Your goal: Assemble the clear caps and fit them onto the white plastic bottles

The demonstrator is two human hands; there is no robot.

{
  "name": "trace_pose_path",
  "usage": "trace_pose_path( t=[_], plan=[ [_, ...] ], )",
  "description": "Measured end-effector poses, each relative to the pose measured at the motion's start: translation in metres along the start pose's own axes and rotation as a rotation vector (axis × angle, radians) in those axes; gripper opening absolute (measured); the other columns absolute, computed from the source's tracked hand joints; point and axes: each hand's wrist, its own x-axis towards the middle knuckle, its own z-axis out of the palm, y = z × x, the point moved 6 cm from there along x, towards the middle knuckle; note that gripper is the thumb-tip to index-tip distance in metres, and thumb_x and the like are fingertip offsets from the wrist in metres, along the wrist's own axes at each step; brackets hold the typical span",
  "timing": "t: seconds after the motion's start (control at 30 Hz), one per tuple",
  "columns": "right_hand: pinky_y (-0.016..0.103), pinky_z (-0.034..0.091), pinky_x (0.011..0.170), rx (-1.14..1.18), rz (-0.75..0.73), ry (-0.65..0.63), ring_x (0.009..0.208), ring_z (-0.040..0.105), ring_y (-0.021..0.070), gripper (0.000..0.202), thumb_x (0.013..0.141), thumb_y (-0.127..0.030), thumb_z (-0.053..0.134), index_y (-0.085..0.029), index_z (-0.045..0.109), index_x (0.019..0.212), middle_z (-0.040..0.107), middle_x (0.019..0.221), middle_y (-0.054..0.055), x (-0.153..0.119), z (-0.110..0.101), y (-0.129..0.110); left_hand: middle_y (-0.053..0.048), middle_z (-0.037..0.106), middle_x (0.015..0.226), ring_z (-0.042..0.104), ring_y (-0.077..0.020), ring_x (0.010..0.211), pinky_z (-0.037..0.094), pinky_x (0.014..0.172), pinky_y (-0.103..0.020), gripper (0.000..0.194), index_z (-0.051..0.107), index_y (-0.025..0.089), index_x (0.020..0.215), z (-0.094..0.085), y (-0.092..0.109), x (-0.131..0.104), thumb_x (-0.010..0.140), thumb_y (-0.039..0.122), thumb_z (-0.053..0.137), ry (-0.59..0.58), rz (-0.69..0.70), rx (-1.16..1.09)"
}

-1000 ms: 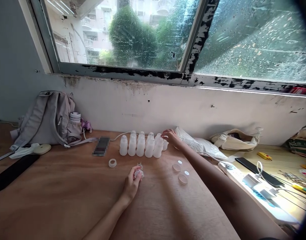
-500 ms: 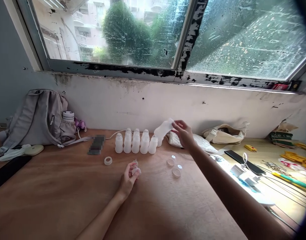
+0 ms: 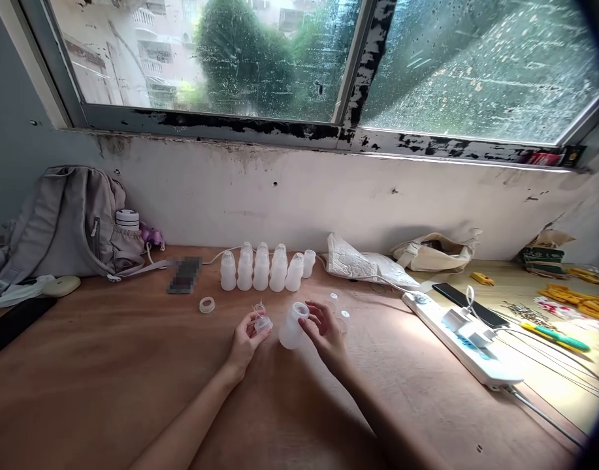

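Note:
Between the fingers of my left hand (image 3: 247,341) is a small clear nipple piece (image 3: 262,322), above the table. Just to its right, my right hand (image 3: 324,331) grips a frosted white bottle (image 3: 291,329) near its open neck; the bottle tilts slightly. Behind them several frosted bottles (image 3: 261,269) stand in a row, and a small open one (image 3: 309,263) is at the row's right end. A whitish ring (image 3: 207,305) lies left of my left hand. Clear rings and small white discs (image 3: 345,314) lie beyond my right hand, partly covered by it.
On the brown table (image 3: 132,365), a grey backpack (image 3: 74,222) stands at the left. A white plastic package (image 3: 351,258) and a cream bag (image 3: 434,252) lie by the wall. At the right are a power strip (image 3: 485,365) with chargers, cables and a black phone (image 3: 468,305).
My right hand has come back from the row toward my left hand, bringing a bottle with it. The small open bottle at the row's end now shows. The view has shifted slightly.

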Motion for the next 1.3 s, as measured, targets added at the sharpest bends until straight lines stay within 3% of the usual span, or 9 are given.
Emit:
trace_pose_path(
  t=[0.27, 0.4, 0.5, 0.63, 0.8, 1.0, 1.3],
  plan=[
    [0.041, 0.043, 0.085, -0.049, -0.059, -0.019, 0.098, 0.053, 0.0211, 0.040, 0.075, -0.029, 0.058, -0.026, 0.041, 0.111, 0.054, 0.107, 0.007, -0.008, 0.003, 0.010, -0.006, 0.062, 0.097, 0.056, -0.0188, 0.094, 0.039, 0.086, -0.030, 0.037, 0.056, 0.016, 0.095, -0.001, 0.003, -0.002, 0.062, 0.032, 0.067, 0.032, 0.014, 0.022],
    [0.039, 0.043, 0.085, -0.025, 0.051, -0.168, 0.098, 0.054, 0.0204, 0.054, 0.072, -0.029, 0.060, -0.026, 0.033, 0.119, 0.054, 0.109, 0.006, -0.015, 0.015, 0.020, -0.005, 0.062, 0.095, 0.055, -0.0180, 0.092, 0.040, 0.083, -0.029, 0.036, 0.058, 0.017, 0.095, -0.002, 0.002, -0.002, 0.064, 0.032, 0.067, 0.045, 0.002, -0.021],
    [0.037, 0.045, 0.082, -0.062, 0.091, -0.273, 0.095, 0.055, 0.0204, 0.046, 0.072, -0.027, 0.060, -0.025, 0.038, 0.112, 0.056, 0.106, 0.005, -0.021, 0.026, 0.025, -0.005, 0.060, 0.097, 0.054, -0.0169, 0.093, 0.040, 0.082, -0.027, 0.036, 0.057, 0.016, 0.097, -0.001, 0.000, -0.002, 0.065, 0.029, 0.067, 0.039, -0.017, -0.123],
    [0.036, 0.044, 0.082, -0.180, 0.017, -0.268, 0.093, 0.054, 0.0214, 0.036, 0.071, -0.025, 0.059, -0.025, 0.046, 0.105, 0.057, 0.099, 0.003, -0.022, 0.026, 0.019, -0.005, 0.059, 0.097, 0.054, -0.0157, 0.094, 0.040, 0.085, -0.028, 0.034, 0.055, 0.015, 0.098, 0.004, -0.002, -0.003, 0.068, 0.024, 0.066, -0.021, -0.055, -0.314],
    [0.037, 0.042, 0.083, -0.386, -0.108, -0.237, 0.095, 0.050, 0.0240, 0.044, 0.070, -0.020, 0.057, -0.027, 0.047, 0.113, 0.051, 0.101, 0.005, -0.019, 0.017, 0.007, -0.004, 0.058, 0.099, 0.055, -0.0145, 0.093, 0.041, 0.086, -0.028, 0.031, 0.054, 0.016, 0.096, 0.004, -0.001, -0.002, 0.068, 0.023, 0.066, -0.001, -0.075, -0.456],
    [0.039, 0.042, 0.082, -0.543, -0.215, -0.231, 0.093, 0.046, 0.0240, 0.052, 0.069, -0.019, 0.058, -0.027, 0.045, 0.119, 0.046, 0.099, 0.007, -0.021, 0.017, 0.002, -0.004, 0.060, 0.094, 0.055, -0.0148, 0.090, 0.041, 0.081, -0.025, 0.036, 0.053, 0.016, 0.096, 0.001, 0.001, -0.002, 0.064, 0.024, 0.068, 0.060, -0.034, -0.293],
    [0.039, 0.042, 0.079, -0.616, -0.282, -0.205, 0.092, 0.044, 0.0234, 0.052, 0.067, -0.018, 0.058, -0.025, 0.047, 0.118, 0.044, 0.098, 0.008, -0.023, 0.014, -0.001, -0.004, 0.059, 0.087, 0.056, -0.0170, 0.085, 0.043, 0.078, -0.027, 0.038, 0.052, 0.017, 0.092, 0.004, 0.008, -0.005, 0.060, 0.025, 0.071, 0.052, 0.039, -0.080]
  ],
)
